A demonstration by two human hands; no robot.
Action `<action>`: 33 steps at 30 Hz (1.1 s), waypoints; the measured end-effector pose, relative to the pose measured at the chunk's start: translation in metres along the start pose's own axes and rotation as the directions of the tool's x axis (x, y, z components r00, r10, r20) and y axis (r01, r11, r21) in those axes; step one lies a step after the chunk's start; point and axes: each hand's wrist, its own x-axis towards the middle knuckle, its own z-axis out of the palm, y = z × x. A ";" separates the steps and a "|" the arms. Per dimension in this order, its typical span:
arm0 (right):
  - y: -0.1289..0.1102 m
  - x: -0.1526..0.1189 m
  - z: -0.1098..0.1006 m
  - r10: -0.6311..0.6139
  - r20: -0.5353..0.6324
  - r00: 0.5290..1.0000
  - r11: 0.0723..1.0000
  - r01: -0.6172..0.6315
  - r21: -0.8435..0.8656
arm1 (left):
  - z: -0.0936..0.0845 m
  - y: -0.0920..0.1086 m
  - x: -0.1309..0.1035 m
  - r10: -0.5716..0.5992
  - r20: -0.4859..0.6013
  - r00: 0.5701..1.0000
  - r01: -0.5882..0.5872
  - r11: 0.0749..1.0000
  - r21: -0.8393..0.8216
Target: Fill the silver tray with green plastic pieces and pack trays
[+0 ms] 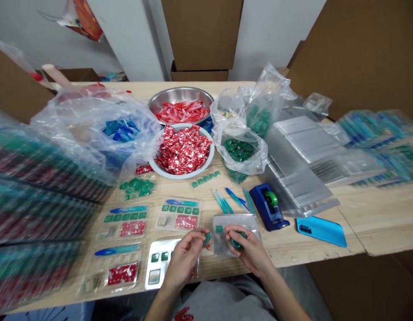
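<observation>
Head view: left hand [184, 256] pinched a green piece [207, 239] between thumb and fingers, near the front edge of the worktop [350, 209].
Right hand [251, 252]: fingers curled round green pieces [238, 241], count unclear.
Clear tray [222, 246]: lay by that edge, partly under the right hand, one green square [219, 229] toward its far left corner.
Tape dispenser [265, 209]: stood to its right.

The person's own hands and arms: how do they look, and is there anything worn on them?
The left hand and right hand are bare, without gloves. The forearms are also uncovered: no sleeve, watch or bracelet shows as far as the picture reaches. Between them shows a grey garment with a red print.
</observation>
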 end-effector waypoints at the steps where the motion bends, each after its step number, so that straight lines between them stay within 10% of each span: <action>1: 0.000 -0.002 -0.001 0.002 -0.003 1.000 1.000 -0.002 0.003 | 0.005 0.002 0.001 0.021 0.010 1.000 -0.022 1.000 0.020; 9: -0.005 -0.016 -0.028 0.029 -0.089 0.996 1.000 -0.029 -0.002 | 0.018 0.001 0.013 0.220 0.059 0.974 -0.226 0.898 0.377; 15: -0.004 -0.018 -0.066 -0.015 -0.241 0.970 0.999 0.023 0.033 | 0.020 -0.012 0.027 0.307 0.309 0.900 -0.435 0.588 0.682; 29: -0.007 -0.016 -0.076 -0.002 -0.222 0.975 0.998 -0.012 -0.062 | 0.030 -0.002 0.028 0.181 0.663 0.726 -0.667 -0.050 0.744; 33: -0.008 -0.015 -0.073 0.016 -0.180 0.984 0.992 -0.038 -0.120 | 0.037 0.001 0.029 0.163 0.659 0.735 -0.662 -0.041 0.748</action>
